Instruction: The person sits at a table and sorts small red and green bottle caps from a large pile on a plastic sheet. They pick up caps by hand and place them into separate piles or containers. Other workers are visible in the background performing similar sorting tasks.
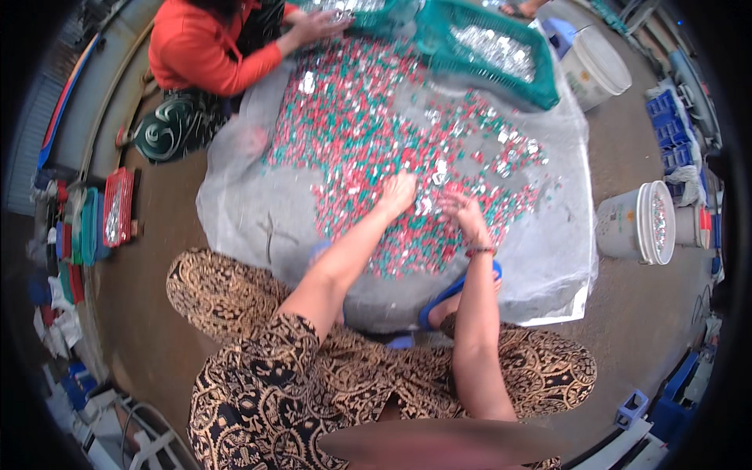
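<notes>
Left hand (399,194) is resting, fingers curled, right hand (464,213) with fingers loosely parted; any hold is escaping me. Silver pieces (424,206) are lying between the fingers, red and green pieces (338,213) around.

Dressed in a loose black cloth top (258,384) printed all over with tan scrolls and curling lines, with a wide short left sleeve (294,335) reaching above the elbow. Clad below in roomy black-and-tan trousers (540,368) of similar print, patterned with rounded medallions. Bare in forearms and hands (399,193). Circled at the right wrist by a slim dark red bracelet (480,251). Shod in a bright blue, open right sandal (429,312).
</notes>
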A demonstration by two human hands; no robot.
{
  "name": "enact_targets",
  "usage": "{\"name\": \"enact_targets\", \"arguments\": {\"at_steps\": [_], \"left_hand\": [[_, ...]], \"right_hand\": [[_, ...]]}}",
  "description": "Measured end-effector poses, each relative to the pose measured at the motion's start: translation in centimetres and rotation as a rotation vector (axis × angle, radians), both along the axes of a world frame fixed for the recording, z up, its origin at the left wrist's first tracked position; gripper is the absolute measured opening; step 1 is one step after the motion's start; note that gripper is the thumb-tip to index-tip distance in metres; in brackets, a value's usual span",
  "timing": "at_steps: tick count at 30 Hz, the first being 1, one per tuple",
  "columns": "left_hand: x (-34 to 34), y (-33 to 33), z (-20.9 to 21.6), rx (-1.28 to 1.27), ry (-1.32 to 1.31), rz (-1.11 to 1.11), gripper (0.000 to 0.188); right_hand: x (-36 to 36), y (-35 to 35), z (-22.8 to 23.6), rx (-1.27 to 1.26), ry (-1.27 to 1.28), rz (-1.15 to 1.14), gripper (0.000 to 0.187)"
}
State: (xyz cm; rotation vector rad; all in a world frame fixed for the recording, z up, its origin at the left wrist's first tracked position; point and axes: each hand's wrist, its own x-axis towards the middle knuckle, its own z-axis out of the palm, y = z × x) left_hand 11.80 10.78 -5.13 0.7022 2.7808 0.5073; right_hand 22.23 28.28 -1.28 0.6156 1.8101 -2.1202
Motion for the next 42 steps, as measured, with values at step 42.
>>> {"name": "enact_targets", "arguments": {"at_steps": [42], "left_hand": [[2.2, -3.3, 12.0, 0.73, -0.282, -0.177, 0.021]], "right_hand": [[0.5, -5.1, 4.3, -0.726, 0.115, -0.307, 0.03]]}}
